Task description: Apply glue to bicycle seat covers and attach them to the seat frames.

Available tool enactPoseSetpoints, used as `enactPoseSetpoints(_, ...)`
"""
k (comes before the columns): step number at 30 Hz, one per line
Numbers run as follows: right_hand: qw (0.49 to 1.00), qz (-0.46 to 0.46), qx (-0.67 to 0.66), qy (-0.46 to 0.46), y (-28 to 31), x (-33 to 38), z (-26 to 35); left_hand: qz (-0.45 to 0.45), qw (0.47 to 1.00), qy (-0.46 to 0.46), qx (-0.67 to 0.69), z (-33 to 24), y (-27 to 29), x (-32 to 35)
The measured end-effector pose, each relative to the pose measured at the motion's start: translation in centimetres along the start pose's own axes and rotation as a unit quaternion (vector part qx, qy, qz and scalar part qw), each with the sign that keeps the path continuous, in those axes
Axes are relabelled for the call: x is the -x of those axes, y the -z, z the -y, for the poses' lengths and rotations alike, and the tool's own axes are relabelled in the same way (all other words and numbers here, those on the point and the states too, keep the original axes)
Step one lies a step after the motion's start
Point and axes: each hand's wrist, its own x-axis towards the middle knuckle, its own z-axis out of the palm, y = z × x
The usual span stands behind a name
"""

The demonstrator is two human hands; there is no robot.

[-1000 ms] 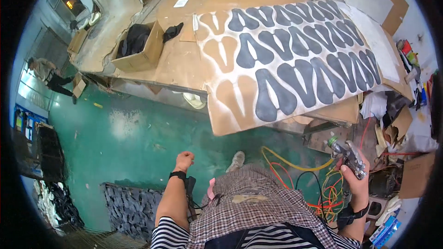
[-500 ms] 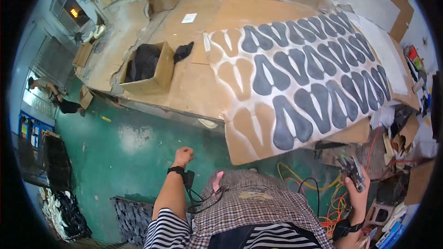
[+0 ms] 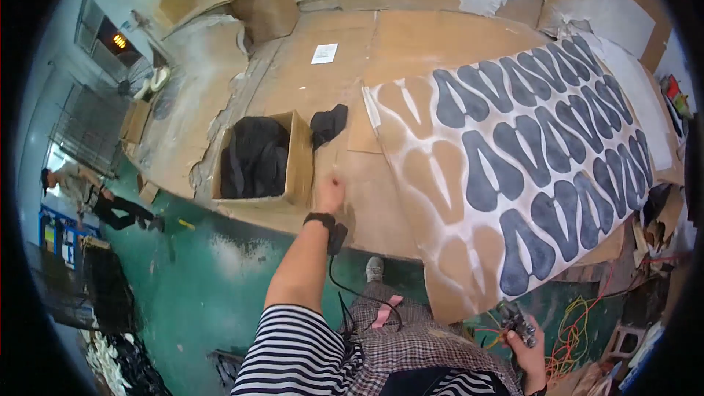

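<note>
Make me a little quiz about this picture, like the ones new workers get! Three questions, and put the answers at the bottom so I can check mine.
1. True or false: the box is to the left of the patterned sheet.

2. Fill in the colour: the small paper lying on the table is ____.

3. Pick one. What is the right hand holding?
A) the box
B) the small paper
C) the spray gun

Key: 1. True. 2. White. 3. C.
</note>
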Motion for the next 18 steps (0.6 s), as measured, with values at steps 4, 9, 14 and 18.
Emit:
enactPoseSetpoints(4,1.0,-0.009,0.018,0.009,-7.4,-0.9,1.3,-0.08,0.978,-0.04,-0.186,-1.9,-0.2,-10.1)
enactPoseSetpoints(9,0.995,-0.041,0.095,-0.011,-14.2,-1.7,5.6,0.101,0.916,0.001,-0.389,-0.1,0.0,-20.4)
enactPoseSetpoints(14,0.996,-0.028,0.084,-0.017,-15.7,-2.2,5.9,0.214,0.891,-0.002,-0.4,-2.5,0.3,-22.4)
enactPoseSetpoints(18,0.995,-0.011,0.097,-0.003,-14.8,-2.9,3.8,0.1,0.972,-0.111,-0.183,-2.3,1.5,-21.5)
